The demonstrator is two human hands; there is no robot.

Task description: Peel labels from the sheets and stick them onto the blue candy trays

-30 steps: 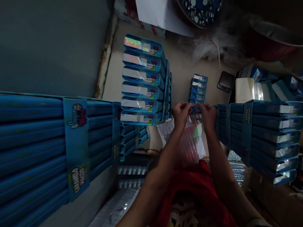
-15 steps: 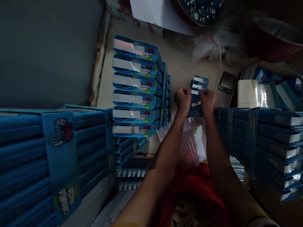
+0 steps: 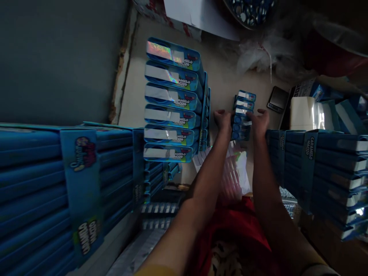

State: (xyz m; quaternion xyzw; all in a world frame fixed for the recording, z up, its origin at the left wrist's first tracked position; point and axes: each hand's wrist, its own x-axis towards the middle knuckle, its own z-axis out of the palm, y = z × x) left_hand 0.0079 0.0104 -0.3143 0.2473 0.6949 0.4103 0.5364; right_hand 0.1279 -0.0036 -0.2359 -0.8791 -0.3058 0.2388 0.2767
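A row of small blue boxes (image 3: 241, 131) lies on the table, the upper ones bearing pale shiny strips across their faces. At its left edge is my left hand (image 3: 222, 120), fingers reaching to the third box from the top. My right hand (image 3: 260, 122) is on the opposite side, its fingertips close to the right end of the pale strip (image 3: 240, 111) on that same box. Both hands have their fingers apart, and no held thing shows in them. Below the row, partly behind my left forearm, is a shiny sheet of strips (image 3: 234, 170).
Stacked blue caramel packs (image 3: 169, 117) stand left of my hands, with larger bundles (image 3: 82, 191) nearer. More bundles (image 3: 310, 172) are at the right. A small scale (image 3: 277, 99), clear plastic bag (image 3: 258, 57), red tub (image 3: 330, 53) and bowl of wrapped pieces (image 3: 253, 13) lie beyond.
My hands have drawn slightly apart, and their pinched fingers have opened. The pale strip between them now lies across the third box. The view has shifted a little.
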